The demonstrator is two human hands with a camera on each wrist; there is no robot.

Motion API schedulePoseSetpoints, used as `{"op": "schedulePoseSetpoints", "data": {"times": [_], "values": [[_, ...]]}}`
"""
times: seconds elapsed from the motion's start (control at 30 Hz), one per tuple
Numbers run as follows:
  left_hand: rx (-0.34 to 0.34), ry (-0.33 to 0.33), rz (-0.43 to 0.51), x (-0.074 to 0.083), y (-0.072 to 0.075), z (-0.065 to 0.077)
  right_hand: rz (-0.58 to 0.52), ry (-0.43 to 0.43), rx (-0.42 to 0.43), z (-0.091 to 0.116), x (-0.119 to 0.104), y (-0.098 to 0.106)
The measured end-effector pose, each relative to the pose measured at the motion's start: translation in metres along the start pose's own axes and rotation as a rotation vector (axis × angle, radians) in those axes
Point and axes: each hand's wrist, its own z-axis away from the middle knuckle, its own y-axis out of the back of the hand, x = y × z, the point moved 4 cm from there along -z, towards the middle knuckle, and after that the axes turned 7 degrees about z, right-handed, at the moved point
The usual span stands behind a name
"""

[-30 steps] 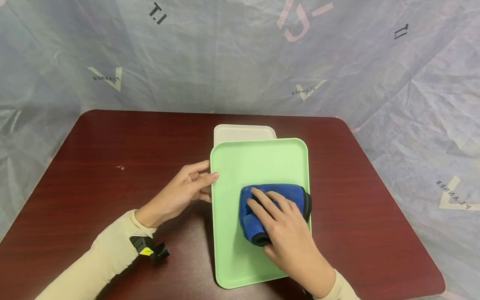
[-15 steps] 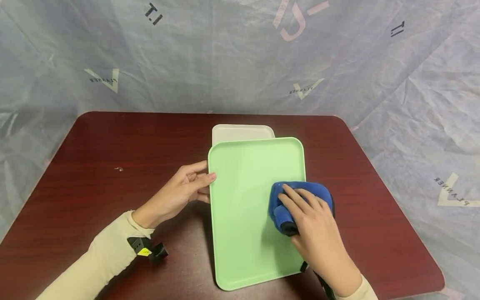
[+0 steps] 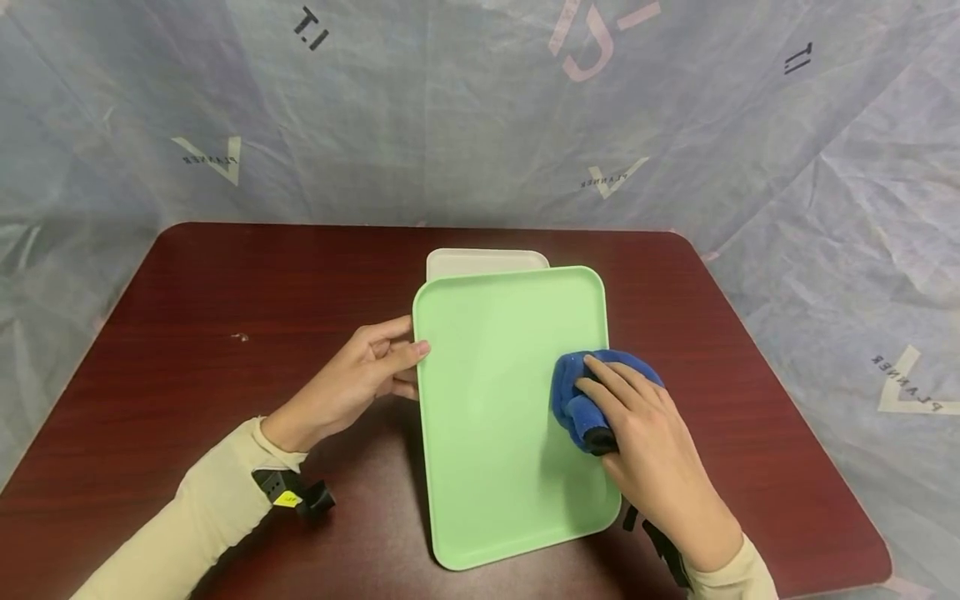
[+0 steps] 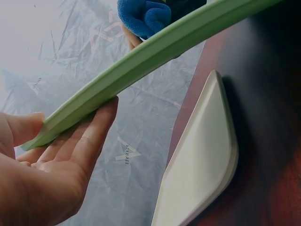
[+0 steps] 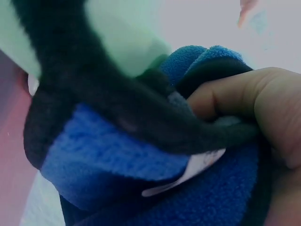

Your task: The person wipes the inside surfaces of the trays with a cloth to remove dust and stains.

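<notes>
A light green rectangular tray [image 3: 495, 417] is held tilted up off the table by my left hand [image 3: 356, 375]. The thumb lies over its left rim and the fingers support it from below, as the left wrist view shows. My right hand [image 3: 652, 442] grips a folded blue towel [image 3: 576, 400] with black edging at the tray's right rim. In the right wrist view the thumb presses into the towel's folds, and a white label [image 5: 202, 167] shows among them. Behind the green tray, a cream tray [image 4: 202, 150] lies on the table, partly hidden in the head view.
The dark red-brown table [image 3: 262, 283] has rounded corners. Grey printed sheeting [image 3: 480, 117] hangs behind it and at the sides. A small clear scrap [image 3: 240, 337] lies on the table at the left.
My right hand has moved the blue towel from the middle of the green tray to its right rim. The green tray has risen slightly, with my left hand holding the same edge.
</notes>
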Motion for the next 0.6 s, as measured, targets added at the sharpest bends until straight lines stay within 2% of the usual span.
{"op": "schedulePoseSetpoints", "data": {"times": [0.23, 0.47, 0.6], "values": [[0.008, 0.004, 0.006, -0.0011, -0.0007, -0.0004, -0.009, 0.022, -0.036, 0.0017, -0.0017, -0.0031], [-0.01, 0.008, -0.006, -0.0041, -0.002, -0.0002, -0.014, 0.024, -0.13, 0.003, -0.0036, 0.0009], [-0.016, 0.013, -0.004, -0.0046, -0.002, 0.0, -0.015, 0.035, -0.144, 0.0044, -0.0059, 0.0027]]}}
